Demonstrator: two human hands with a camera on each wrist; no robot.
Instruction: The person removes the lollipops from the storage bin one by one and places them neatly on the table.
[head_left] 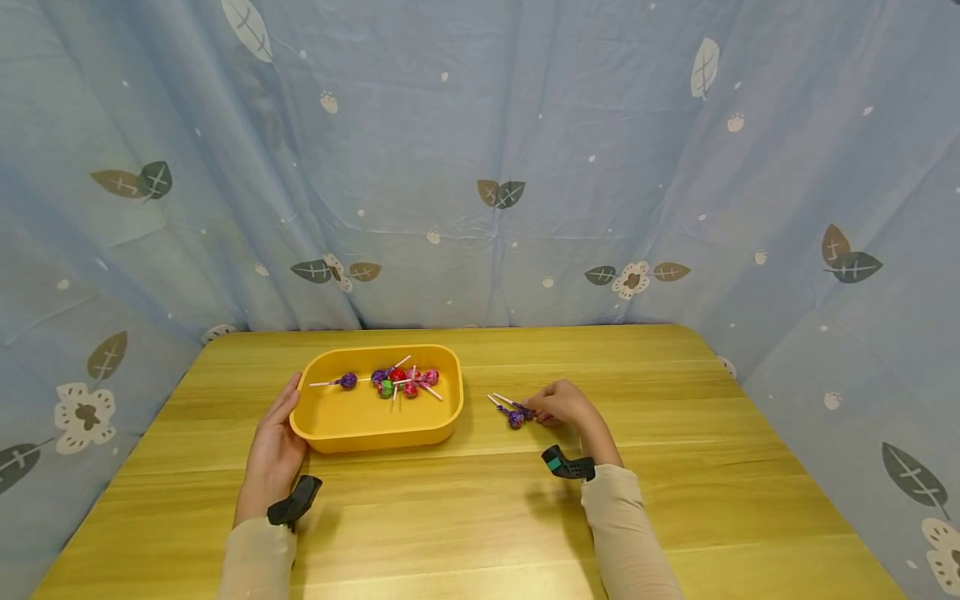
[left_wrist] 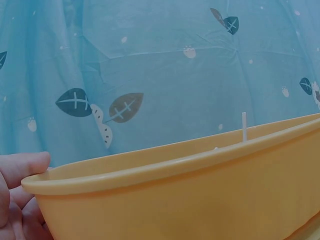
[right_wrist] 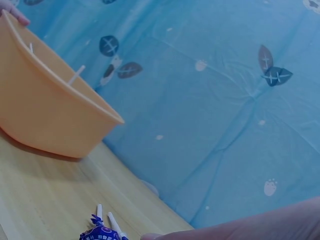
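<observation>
My left hand (head_left: pixel 276 442) rests against the left end of a yellow plastic bin (head_left: pixel 367 444), its fingers along the outer wall and touching the rim. Several wrapped lollipops lie inside: a purple one (head_left: pixel 348 381) sits apart at the left, while red, pink, green and purple ones cluster toward the right. On the table right of the bin are two purple-wrapped lollipops side by side, sticks pointing up-left. My right hand (head_left: pixel 564 406) pinches the head of the farther lollipop (head_left: pixel 504 398), partly covering it. The nearer lollipop (head_left: pixel 516 421) lies beside the fingertips.
The bin stands on a wood-grain table (head_left: pixel 465 517), left of centre. A blue curtain (head_left: pixel 450 125) with leaf and flower prints hangs behind the table and along both sides. Each wrist wears a black camera mount, such as the left one (head_left: pixel 295 500).
</observation>
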